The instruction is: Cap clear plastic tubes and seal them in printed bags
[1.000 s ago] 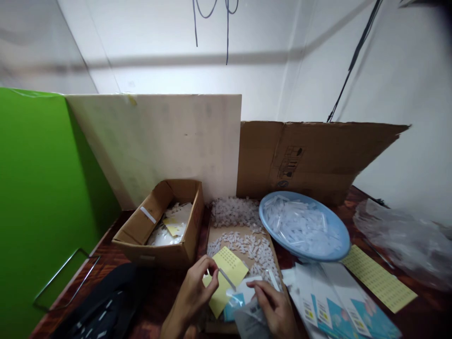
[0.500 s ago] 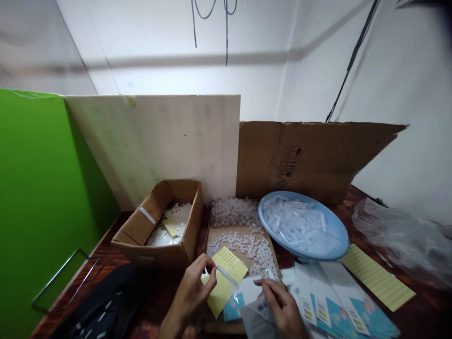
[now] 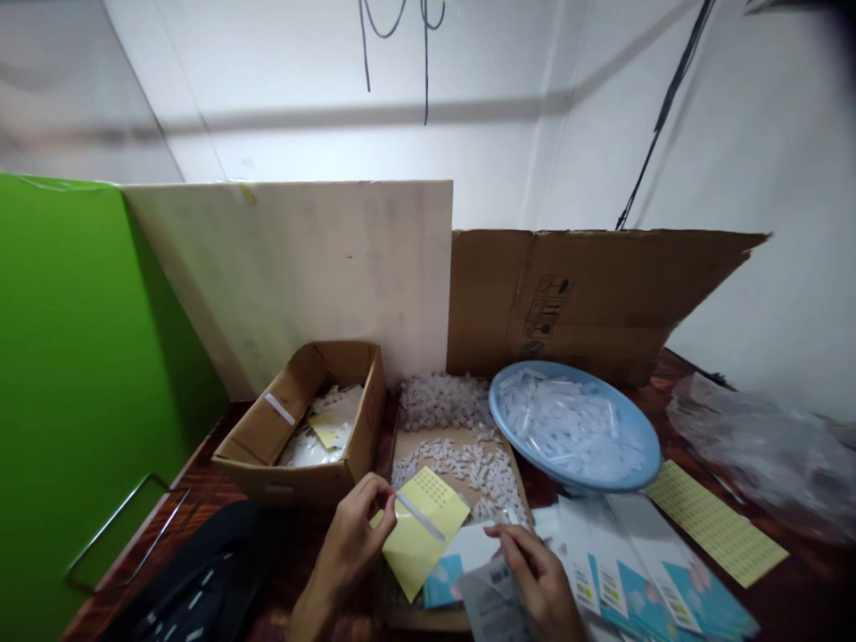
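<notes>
My left hand [image 3: 354, 544] is closed in a pinch, thumb against forefinger, at the upper end of a narrow white strip [image 3: 421, 517]. That strip slants down over a yellow sticker sheet [image 3: 411, 557] printed with rows of small dark marks. My right hand [image 3: 535, 571] grips a greyish see-through plastic bag [image 3: 495, 602] with dark print, its lower fingers partly hidden. Below the sheet and between the hands lies a blue and white card packet [image 3: 445, 575]. Behind them, a cardboard tray [image 3: 418, 437] carries many small whitish plastic pieces [image 3: 468, 464].
To the left stands an open cardboard box [image 3: 365, 437] with papers inside. A blue basin [image 3: 652, 441] of clear tubes sits at the right, above fanned blue and white packets [image 3: 642, 571]. Another yellow sheet [image 3: 719, 526], a crumpled plastic bag [image 3: 755, 455] and black fabric [image 3: 193, 571] lie around.
My left hand has shifted slightly left and up, and the white strip has moved the same way across the yellow sheet. My right hand stays almost in place with the bag.
</notes>
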Demonstrator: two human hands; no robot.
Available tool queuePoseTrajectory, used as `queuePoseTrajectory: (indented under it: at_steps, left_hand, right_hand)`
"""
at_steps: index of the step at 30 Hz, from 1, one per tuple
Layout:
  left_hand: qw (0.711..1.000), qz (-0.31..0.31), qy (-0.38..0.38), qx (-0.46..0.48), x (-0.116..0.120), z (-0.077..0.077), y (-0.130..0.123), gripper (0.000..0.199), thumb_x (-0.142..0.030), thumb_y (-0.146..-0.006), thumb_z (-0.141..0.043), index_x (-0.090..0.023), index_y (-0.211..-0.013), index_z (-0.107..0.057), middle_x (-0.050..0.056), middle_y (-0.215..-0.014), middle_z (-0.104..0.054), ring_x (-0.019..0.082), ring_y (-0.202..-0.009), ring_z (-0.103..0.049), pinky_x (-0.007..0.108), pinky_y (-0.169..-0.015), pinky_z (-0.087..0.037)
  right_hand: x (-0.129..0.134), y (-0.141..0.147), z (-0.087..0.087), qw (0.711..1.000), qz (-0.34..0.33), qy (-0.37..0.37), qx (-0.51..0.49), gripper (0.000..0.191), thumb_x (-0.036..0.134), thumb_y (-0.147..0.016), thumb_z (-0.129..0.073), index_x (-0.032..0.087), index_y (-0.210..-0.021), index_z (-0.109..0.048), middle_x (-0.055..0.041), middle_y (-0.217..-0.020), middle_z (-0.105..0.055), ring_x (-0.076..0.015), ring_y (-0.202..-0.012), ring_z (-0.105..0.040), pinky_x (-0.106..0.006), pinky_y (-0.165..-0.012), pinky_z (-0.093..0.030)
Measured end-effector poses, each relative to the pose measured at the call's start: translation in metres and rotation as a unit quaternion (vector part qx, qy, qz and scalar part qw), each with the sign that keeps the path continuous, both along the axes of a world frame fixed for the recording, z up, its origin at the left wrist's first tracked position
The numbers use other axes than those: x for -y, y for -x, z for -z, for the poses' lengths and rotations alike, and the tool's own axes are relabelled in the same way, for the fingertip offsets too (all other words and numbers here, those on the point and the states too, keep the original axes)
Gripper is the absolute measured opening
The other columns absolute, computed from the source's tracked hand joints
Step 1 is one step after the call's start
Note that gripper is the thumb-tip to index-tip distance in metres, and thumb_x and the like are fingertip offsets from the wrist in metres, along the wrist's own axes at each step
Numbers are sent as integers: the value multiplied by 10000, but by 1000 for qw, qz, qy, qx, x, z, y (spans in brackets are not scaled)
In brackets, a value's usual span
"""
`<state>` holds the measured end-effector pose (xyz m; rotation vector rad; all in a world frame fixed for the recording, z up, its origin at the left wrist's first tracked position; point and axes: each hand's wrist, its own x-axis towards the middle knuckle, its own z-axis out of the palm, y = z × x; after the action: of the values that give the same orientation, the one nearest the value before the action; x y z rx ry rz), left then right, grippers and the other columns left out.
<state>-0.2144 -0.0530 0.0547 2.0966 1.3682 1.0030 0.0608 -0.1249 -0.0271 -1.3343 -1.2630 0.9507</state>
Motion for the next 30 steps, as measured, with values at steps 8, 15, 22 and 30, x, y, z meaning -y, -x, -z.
queuePoseTrajectory:
  at_steps: [8, 15, 22, 30]
  left_hand:
    - [1000, -3, -8, -5, -4, -9, 6, 164, -264, -976, -519, -200, -847, -596, 26, -833, -623, 173, -753, -611, 259, -704, -477]
    - [996, 87, -30, -10, 25, -12, -30, 86, -285, -971, -609, -208, -935, -591, 42, -916, -649, 183, -850, -642, 270, -767, -510]
    - [986, 105, -125, -20, 32, 9, -74, 194, -201, -877, -750, -229, -1000, -602, 56, -1010, -691, 231, -933, -673, 316, -804, -535]
    - [987, 95, -124, -29, 24, 17, -80, 122, -198, -891, -736, -207, -921, -619, 53, -904, -689, 225, -829, -662, 308, -715, -524]
  right_hand:
    - [1, -6, 6, 1000, 26, 1, 7, 500, 610, -932, -561, 170, -1016, -785, -77, -785, -747, -231, -691, -680, -242, -594, -541]
    - [0, -3, 0, 999, 28, -26, 13, 491, 595, -941, -560, 157, -983, -779, -63, -730, -731, -220, -649, -673, -232, -569, -533]
    - [-2, 4, -16, 993, -10, -70, 92, 400, 498, -989, -527, 199, -994, -792, -99, -964, -797, -252, -886, -752, -252, -800, -586]
    - [-1, 14, -7, 985, -21, -105, 132, 416, 463, -1015, -494, 199, -1043, -814, -119, -1013, -816, -266, -929, -782, -252, -801, -618]
